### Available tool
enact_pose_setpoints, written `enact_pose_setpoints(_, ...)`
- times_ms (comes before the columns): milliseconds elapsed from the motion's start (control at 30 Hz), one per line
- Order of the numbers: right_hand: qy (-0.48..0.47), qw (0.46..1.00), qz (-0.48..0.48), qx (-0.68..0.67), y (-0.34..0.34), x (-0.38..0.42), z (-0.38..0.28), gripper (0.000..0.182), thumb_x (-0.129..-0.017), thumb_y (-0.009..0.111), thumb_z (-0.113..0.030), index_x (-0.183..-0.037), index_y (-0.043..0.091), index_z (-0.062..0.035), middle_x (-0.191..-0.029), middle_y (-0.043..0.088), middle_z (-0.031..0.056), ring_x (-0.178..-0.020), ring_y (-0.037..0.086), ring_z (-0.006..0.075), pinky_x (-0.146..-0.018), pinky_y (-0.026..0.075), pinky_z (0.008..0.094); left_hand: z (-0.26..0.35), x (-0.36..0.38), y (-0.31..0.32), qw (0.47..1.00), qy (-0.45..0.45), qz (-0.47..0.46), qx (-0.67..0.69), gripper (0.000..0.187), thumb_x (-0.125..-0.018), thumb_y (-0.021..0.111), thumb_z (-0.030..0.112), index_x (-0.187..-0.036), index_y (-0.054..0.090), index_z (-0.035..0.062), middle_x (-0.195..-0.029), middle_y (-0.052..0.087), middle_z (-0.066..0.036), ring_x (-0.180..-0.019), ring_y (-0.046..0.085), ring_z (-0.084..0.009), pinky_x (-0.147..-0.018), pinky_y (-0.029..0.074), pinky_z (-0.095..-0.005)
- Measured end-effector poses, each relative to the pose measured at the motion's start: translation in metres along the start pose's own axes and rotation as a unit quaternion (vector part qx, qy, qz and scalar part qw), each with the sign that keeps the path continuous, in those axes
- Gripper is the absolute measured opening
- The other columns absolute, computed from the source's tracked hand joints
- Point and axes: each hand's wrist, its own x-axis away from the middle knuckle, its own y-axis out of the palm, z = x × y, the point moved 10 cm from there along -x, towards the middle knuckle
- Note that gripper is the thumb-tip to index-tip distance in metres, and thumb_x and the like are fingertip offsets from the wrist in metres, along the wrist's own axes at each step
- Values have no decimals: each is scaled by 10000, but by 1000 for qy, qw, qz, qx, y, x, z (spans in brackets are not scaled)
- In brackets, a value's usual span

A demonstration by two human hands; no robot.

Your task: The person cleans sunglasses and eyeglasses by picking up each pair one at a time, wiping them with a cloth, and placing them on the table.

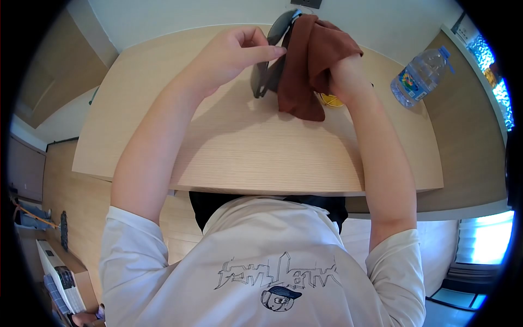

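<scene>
Dark-lensed sunglasses [281,28] are held up over the far part of the table, turned on their side. My left hand [239,54] is closed on them, with thumb and fingers at the near side of the frame. A brown cloth [298,71] drapes against the other side of the sunglasses and hides part of them. My right hand [348,79] is closed in the bunched cloth, its fingers mostly covered by the folds. Just under the cloth and beside my right wrist, a small yellow round thing [332,101] lies on the table, partly hidden.
The light wooden table [261,158] has a curved far edge along the wall. A clear plastic bottle [419,77] with a blue cap and label stands at the right. Beyond it rises a wooden side panel [471,120]. A wall socket [306,2] shows at the top.
</scene>
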Motion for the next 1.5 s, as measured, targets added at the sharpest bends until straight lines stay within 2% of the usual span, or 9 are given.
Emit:
enact_pose_setpoints(67,-54,992,-1,113,0,-9,-13,413,-966,629,-250,-1312,597,-26,-1163,663,56,-995,631,159,-836,532,304,1,2,-2,996,-15,30,-88,261,-909,770,285,-810,597,116,-799,567,58,-765,482,-51,-744,406,-233)
enact_pose_setpoints(133,-41,711,-109,694,30,-14,-14,406,-957,650,-253,-1308,615,-51,-1104,669,39,-973,619,137,-821,525,295,-8,2,-1,983,-53,34,-171,276,-901,775,288,-805,601,96,-802,573,53,-774,489,-57,-738,402,-235)
enact_pose_setpoints(233,-132,883,55,447,2,-8,-24,412,-889,696,-197,-1284,648,-91,-1072,685,57,-917,629,144,-800,528,290,-13,0,-4,993,-43,61,-94,265,-904,772,283,-823,616,84,-804,576,51,-779,494,-59,-728,408,-237)
enact_pose_setpoints(367,-152,871,-31,467,10,-18,-16,401,-733,775,-241,-1051,721,-3,-1073,718,168,-925,726,303,-791,578,347,-12,-2,-5,997,-18,64,-34,251,-910,767,281,-852,631,78,-811,585,45,-785,502,-61,-719,415,-243)
enact_pose_setpoints(533,-36,594,-189,781,67,10,-40,641,-645,826,-513,-1012,733,3,-1111,706,165,-1066,674,287,-876,561,382,-16,-1,0,995,-26,56,-78,244,-910,770,285,-856,643,83,-794,591,47,-763,505,-59,-706,413,-238)
enact_pose_setpoints(833,-157,527,-120,826,68,6,-37,712,-639,816,-606,-998,736,3,-1060,681,139,-1082,609,277,-906,529,333,-4,2,-5,982,-32,100,-154,267,-907,772,305,-840,645,80,-732,555,56,-686,481,-44,-609,380,-227)
enact_pose_setpoints(1133,-20,656,-229,719,80,18,-37,364,-689,778,-344,-923,766,-65,-1037,713,154,-982,684,310,-811,577,387,6,6,-20,976,15,186,-114,285,-906,773,321,-822,646,80,-729,550,61,-675,457,-41,-604,368,-223)
enact_pose_setpoints(1233,-15,571,-288,769,95,23,-16,317,-661,784,-279,-918,774,-95,-1017,721,152,-954,705,309,-791,579,392,4,9,-37,971,-12,226,-71,290,-901,777,331,-819,646,85,-729,548,63,-677,444,-30,-603,356,-216)
enact_pose_setpoints(1500,-171,783,-187,568,73,20,-4,200,-694,776,-156,-828,714,-20,-834,717,146,-809,708,218,-704,550,300,12,12,-54,950,78,301,2,273,-910,775,315,-877,656,71,-784,566,55,-722,451,-24,-643,365,-207)
